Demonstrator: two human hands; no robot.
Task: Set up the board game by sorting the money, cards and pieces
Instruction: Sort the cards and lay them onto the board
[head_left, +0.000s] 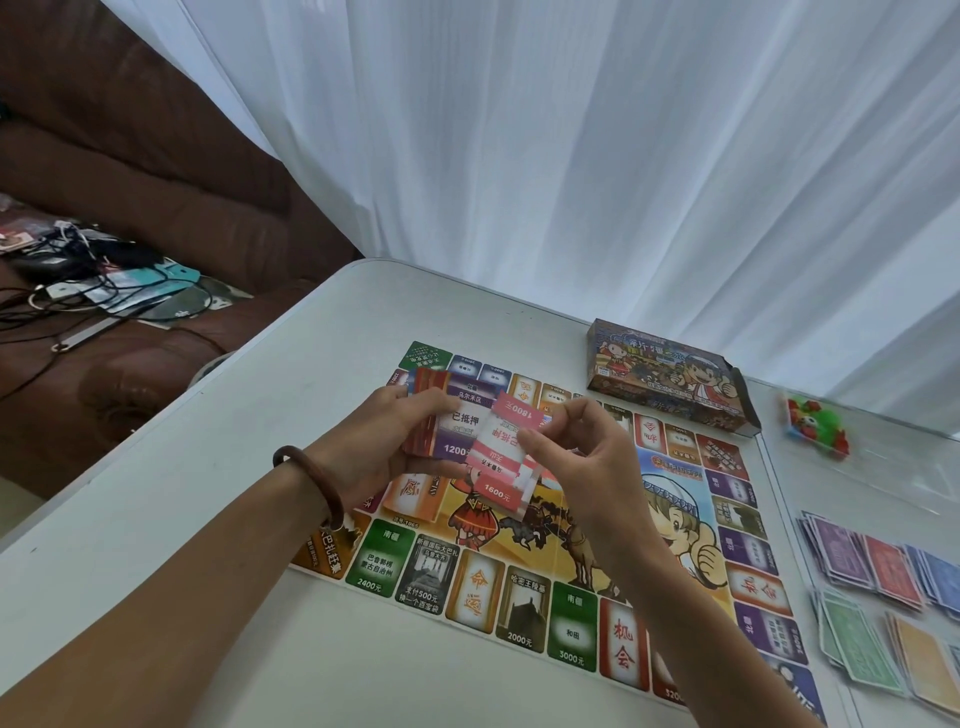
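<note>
The colourful game board (524, 603) lies flat on the white table (218, 519). Above its far left part, my left hand (379, 441) grips a stack of property cards (449, 415) with a purple card on top. My right hand (582, 457) pinches a few pink-and-white cards (506, 457) fanned out just right of that stack. Sorted piles of paper money (883, 597) in purple, red, blue, green and orange lie at the right edge of the table. A small bag of green and red pieces (815, 423) rests at the far right.
The open game box (670, 379) stands beyond the board near the white curtain (571, 156). A brown sofa (130, 208) with cables and clutter (93, 280) sits to the left of the table. A wooden bracelet (311, 483) circles my left wrist.
</note>
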